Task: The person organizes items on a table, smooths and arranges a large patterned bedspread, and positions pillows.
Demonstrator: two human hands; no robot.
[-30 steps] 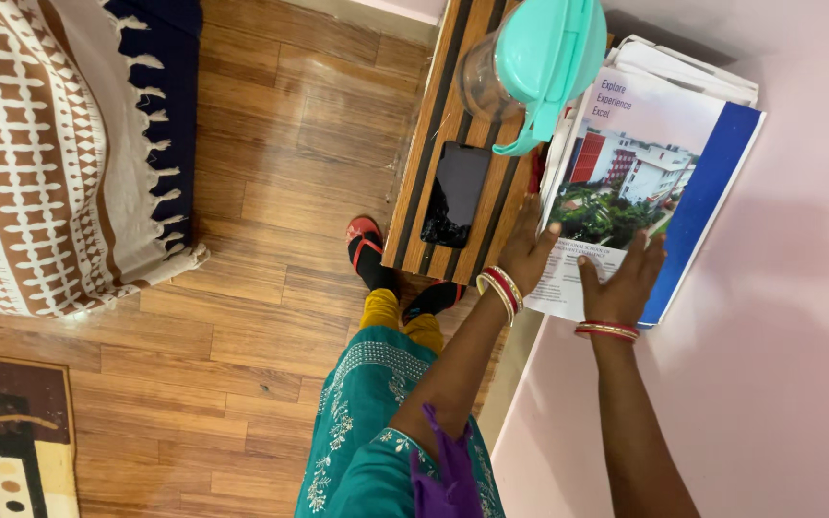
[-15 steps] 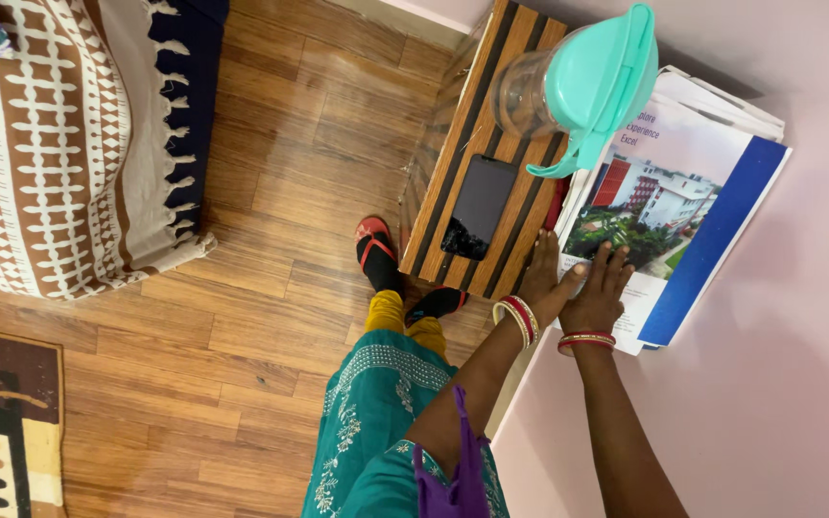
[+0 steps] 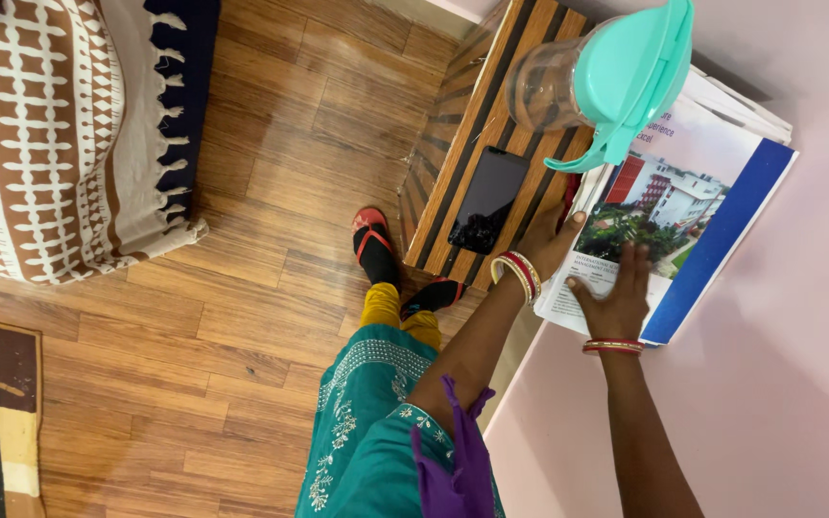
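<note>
Glossy brochure (image 3: 688,197) with a photo of white and red buildings and a blue band down its right side lies on top of a stack of white papers (image 3: 741,101), at the far right of the scene against the pale pink wall (image 3: 779,384). Both hands rest on its near end: the left hand (image 3: 554,240), wrist ringed with red and gold bangles (image 3: 518,276), lies flat at the brochure's left edge where it meets the striped wooden counter (image 3: 472,115), fingers spread and gripping nothing; the right hand (image 3: 618,293), also in bangles, presses open-palmed on the white lower part of the cover, fingers pointing away. Just left of the left hand, a black smartphone (image 3: 487,200) lies face up on the counter. Farther along the counter stands a clear plastic jug (image 3: 549,88) with a mint-green lid (image 3: 633,72), its spout overhanging the brochure's far left corner. Below, the person's feet in red-strapped sandals (image 3: 372,245) stand on the wood-plank floor (image 3: 242,317), near the counter's end. A brown and white patterned bedspread (image 3: 50,134) with a fringe fills the far left.
</note>
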